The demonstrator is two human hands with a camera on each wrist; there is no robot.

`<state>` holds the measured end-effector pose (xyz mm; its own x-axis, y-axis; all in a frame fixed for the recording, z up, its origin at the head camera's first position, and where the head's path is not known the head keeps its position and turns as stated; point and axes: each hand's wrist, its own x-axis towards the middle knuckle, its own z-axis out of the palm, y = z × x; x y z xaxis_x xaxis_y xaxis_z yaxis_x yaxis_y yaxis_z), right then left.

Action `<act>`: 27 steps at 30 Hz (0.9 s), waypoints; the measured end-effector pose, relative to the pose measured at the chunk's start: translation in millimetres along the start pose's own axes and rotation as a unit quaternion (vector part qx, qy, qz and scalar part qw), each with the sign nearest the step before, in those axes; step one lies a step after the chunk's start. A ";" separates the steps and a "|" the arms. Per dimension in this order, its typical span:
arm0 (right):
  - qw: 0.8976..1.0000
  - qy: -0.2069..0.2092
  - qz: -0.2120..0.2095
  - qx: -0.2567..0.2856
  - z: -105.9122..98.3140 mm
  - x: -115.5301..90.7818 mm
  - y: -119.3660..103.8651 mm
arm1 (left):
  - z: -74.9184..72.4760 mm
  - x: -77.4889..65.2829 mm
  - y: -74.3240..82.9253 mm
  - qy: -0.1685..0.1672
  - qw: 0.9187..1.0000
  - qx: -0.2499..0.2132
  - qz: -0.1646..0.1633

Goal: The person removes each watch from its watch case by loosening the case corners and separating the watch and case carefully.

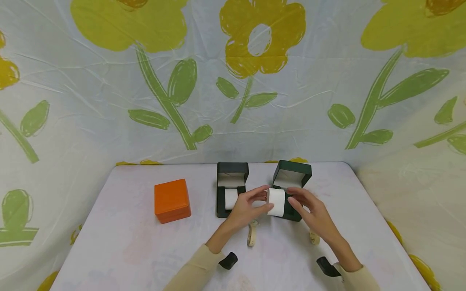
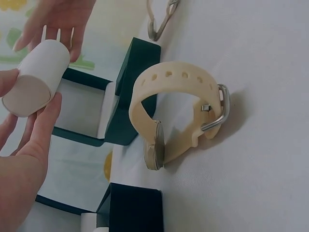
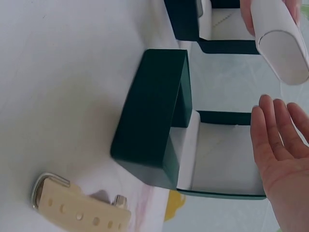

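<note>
My left hand [image 1: 242, 211] grips a white watch cushion [image 1: 276, 203] between thumb and fingers, over the right dark green watch box [image 1: 295, 216]. That box has its lid up, and in the right wrist view the box [image 3: 145, 106] lies below the cushion. My right hand [image 1: 316, 214] is beside the cushion, its fingers extended and holding nothing. In the right wrist view a gap shows between its fingertips [image 3: 266, 100] and the cushion. Near the left forearm a cream-strapped watch [image 2: 176, 79] stands on its side, buckle fastened. A second cream-strapped watch [image 3: 79, 212] lies below the right hand.
To the left of the right box stands another dark green watch box [image 1: 221, 202], lid up, with a white cushion [image 1: 231, 199] inside. A closed orange box [image 1: 172, 201] sits further left on the pale tablecloth [image 1: 127, 234]. A flower-printed curtain [image 1: 291, 109] hangs behind the table.
</note>
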<state>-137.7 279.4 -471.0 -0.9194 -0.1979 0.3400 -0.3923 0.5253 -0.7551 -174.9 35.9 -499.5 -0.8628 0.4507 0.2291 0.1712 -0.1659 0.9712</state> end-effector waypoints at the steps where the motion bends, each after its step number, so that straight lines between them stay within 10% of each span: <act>1: 1.000 -0.001 0.002 -0.001 0.3 0.3 -0.2 | 0.9 1.2 0.0 -0.001 1.000 0.002 0.000; 27: 0.997 0.004 -0.016 0.082 -3.5 9.7 12.7 | 13.5 24.4 -6.7 -0.033 0.999 0.017 -0.021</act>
<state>-151.5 287.1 -475.3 -0.9060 -0.2061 0.3696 -0.4221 0.3771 -0.8244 -190.7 59.8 -499.6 -0.8364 0.5140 0.1902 0.1518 -0.1163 0.9815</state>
